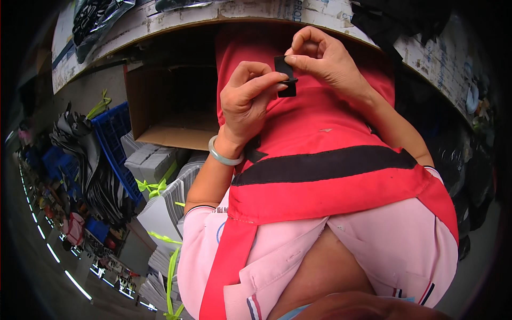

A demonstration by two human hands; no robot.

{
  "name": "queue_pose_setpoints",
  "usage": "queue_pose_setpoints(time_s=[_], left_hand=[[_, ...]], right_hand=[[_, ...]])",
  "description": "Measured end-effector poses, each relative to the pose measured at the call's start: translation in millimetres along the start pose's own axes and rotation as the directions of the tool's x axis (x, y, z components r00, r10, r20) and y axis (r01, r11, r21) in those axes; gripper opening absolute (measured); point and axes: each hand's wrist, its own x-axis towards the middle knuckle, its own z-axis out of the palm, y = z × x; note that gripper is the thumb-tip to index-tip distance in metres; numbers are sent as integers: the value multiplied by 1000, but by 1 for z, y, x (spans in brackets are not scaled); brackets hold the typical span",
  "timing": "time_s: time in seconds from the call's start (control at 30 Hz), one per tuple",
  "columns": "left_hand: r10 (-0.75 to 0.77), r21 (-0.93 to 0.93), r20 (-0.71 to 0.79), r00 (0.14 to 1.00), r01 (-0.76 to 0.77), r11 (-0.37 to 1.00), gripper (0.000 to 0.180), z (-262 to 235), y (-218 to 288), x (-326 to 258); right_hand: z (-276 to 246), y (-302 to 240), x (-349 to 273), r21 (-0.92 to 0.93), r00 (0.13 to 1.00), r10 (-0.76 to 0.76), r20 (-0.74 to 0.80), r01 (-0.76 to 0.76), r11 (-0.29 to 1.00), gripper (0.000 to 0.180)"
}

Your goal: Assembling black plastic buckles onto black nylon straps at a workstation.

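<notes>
Clock positions are taken from the middle of the view. The item in hand, a small flat black piece, is held up near 12 o'clock, in front of a red apron. The left hand lies at the piece's 8 o'clock; its thumb and fingers are pinched together on the lower part. A narrow dark edge crosses the piece at that grip; whether it is a fold or a second part cannot be determined. The right hand lies at the piece's 2 o'clock, thumb and fingers closed on the upper right edge. A pale bangle circles the left wrist. A black band runs across the apron.

The surface, faced with printed white cardboard, arcs from 10 round to 2 o'clock. A clear bag of black pieces rests on it between 10 and 11. An open cardboard box sits at 10 o'clock. Toward 9 o'clock are a blue crate, curved black sheets and grey stacks bound with green ties.
</notes>
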Motion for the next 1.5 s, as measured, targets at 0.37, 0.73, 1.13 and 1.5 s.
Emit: queue_pose_setpoints(time_s=[0.37,0.73,1.13,1.5], left_hand=[[-683,-166,-475,555,706,689,19,-159,-36,-95],[-624,-680,19,781,467,565,28,-45,-72,-18],[-600,-422,91,795,577,700,32,-7,-43,10],[-531,-799,433,729,583,148,32,-6,-44,11]], right_hand=[[-29,-7,19,-636,968,-237,87,237,735,16],[-141,-51,147,-986,788,-609,-87,19,166,27],[-46,-102,55,-477,898,-389,-205,256,841,9],[-11,10,31,-618,841,-372,393,541,571,24]])
